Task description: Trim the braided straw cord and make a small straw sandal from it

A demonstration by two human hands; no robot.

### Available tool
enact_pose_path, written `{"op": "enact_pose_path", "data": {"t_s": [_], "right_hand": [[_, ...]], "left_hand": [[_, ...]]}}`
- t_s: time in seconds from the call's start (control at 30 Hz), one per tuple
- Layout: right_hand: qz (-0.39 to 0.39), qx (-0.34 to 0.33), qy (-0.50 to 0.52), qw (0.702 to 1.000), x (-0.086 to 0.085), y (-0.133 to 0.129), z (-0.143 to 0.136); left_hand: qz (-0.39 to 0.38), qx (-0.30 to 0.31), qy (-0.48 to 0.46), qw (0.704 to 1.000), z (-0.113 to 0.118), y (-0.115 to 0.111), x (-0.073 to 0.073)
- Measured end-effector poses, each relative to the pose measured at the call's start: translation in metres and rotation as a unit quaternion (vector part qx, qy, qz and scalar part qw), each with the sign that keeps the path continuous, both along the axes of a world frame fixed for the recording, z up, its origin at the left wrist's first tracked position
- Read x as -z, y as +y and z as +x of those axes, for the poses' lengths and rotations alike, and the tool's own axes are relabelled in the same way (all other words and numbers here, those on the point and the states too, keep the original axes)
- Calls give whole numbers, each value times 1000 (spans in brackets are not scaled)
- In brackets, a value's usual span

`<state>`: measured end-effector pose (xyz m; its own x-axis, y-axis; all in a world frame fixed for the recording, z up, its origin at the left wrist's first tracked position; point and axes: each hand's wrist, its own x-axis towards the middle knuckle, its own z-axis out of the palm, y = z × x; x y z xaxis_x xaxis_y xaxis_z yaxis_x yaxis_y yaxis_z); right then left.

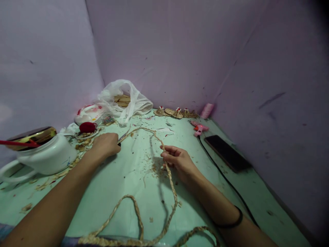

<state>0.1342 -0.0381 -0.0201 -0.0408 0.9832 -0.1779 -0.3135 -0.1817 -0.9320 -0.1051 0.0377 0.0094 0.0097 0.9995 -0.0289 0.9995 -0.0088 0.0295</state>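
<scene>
My left hand (106, 144) is closed round a pair of scissors (123, 136) on the left of the table. Its metal blades stick out to the right, close to the thin end of a braided straw cord (169, 176); I cannot tell whether they touch. Between thumb and fingers, my right hand (181, 161) pinches this cord a little way from that end. From there the braid runs down toward me and loops along the near edge of the table. Most of the scissors' handle is hidden in my left fist.
A white mug (48, 156) with a gold-rimmed lid stands at left, near red yarn (88, 127). Behind are a plastic bag (137, 103) and several small woven slippers (177, 112). A pink glue gun (199, 128), its cable and a phone (227, 152) lie right. Straw scraps litter the table.
</scene>
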Motion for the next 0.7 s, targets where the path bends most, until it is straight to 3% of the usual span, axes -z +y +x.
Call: {"op": "enact_pose_path", "data": {"t_s": [0.2, 0.3, 0.37, 0.43, 0.5, 0.53, 0.6, 0.63, 0.7], "right_hand": [[-7, 9, 5, 1000, -2, 0, 0], [-12, 15, 10, 1000, -3, 1, 1], [-18, 20, 11, 1000, -4, 1, 1], [-27, 26, 15, 999, -5, 1, 1], [-33, 29, 19, 999, -6, 1, 1], [-33, 30, 21, 999, -6, 1, 1], [-29, 36, 19, 999, -5, 1, 2], [-28, 38, 17, 999, -4, 2, 2], [-28, 45, 13, 999, -2, 3, 3]], "left_hand": [[23, -60, -5, 998, -8, -2, -13], [72, -91, -20, 993, -22, -1, -21], [141, -115, -80, 980, -29, 0, -25], [246, -151, -210, 934, -32, 1, -30], [325, -178, -392, 842, -28, 1, -34], [326, -175, -480, 795, -25, 0, -36], [262, -145, -616, 729, -15, -3, -39], [211, -124, -655, 715, -9, -5, -40], [106, -86, -685, 716, 4, -10, -37]]}}
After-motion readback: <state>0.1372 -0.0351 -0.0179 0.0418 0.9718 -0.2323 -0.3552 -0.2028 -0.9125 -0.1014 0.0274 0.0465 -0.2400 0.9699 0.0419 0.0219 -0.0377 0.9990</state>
